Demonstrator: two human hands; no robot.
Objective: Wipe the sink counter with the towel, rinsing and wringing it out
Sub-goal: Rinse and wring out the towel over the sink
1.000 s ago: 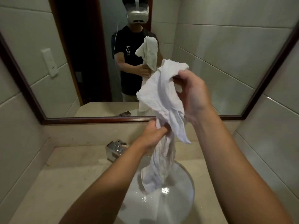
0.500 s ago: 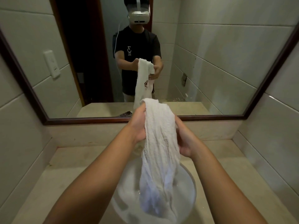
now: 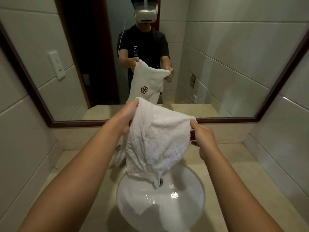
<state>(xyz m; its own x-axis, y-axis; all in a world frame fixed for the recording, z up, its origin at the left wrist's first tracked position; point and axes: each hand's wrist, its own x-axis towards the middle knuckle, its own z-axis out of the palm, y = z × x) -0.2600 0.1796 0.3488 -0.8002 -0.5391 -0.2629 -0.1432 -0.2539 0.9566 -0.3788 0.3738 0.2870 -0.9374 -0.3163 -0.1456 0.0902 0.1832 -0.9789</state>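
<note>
A white terry towel (image 3: 153, 141) hangs spread between my two hands above the round white sink basin (image 3: 194, 208). My left hand (image 3: 124, 118) grips its upper left corner. My right hand (image 3: 201, 139) pinches the upper right corner between thumb and fingers. The towel's lower end drapes down to the basin's back rim and hides the faucet. The beige stone counter (image 3: 234, 164) surrounds the basin.
A dark-framed mirror (image 3: 217, 72) on the back wall reflects a person holding the towel. Tiled walls close in the counter on the left (image 3: 25, 148) and right (image 3: 284, 139). Water drops glisten in the basin near the drain (image 3: 161, 181).
The towel was bunched in a narrow hanging strip between my hands. My hands have moved apart and spread its top edge wide.
</note>
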